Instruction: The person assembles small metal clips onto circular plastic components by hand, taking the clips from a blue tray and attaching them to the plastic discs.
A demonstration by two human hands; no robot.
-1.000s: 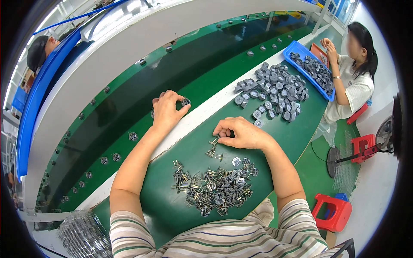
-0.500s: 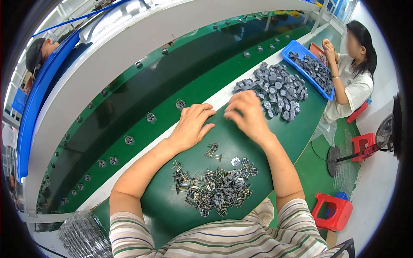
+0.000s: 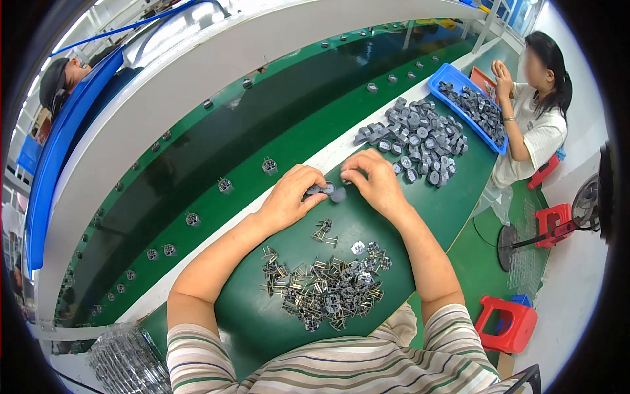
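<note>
My left hand [image 3: 289,198] rests at the table's far edge, with fingers and thumb curved round small grey round plastic caps [image 3: 315,190]. Just beside its thumb is another grey cap [image 3: 338,195], blurred. Close by on the right, my right hand [image 3: 375,182] is closed in a pinch, a small dark piece at its fingertips too hidden to name. Nearer to me lies a heap of small circuit boards with metal pins [image 3: 328,292]. A few more pinned boards [image 3: 323,230] lie apart, between the heap and my left hand.
A pile of grey caps [image 3: 420,141] spreads beyond my right hand, next to a blue tray [image 3: 482,108] of more caps. A green conveyor belt [image 3: 249,144] carries spaced pieces past the table's white edge [image 3: 216,253]. Another person [image 3: 541,111] sits at the right.
Grey caps now show at my left hand's fingers, where none showed before. My right hand has come slightly down and closed in a pinch. Pieces on the belt have shifted a little left and down.
</note>
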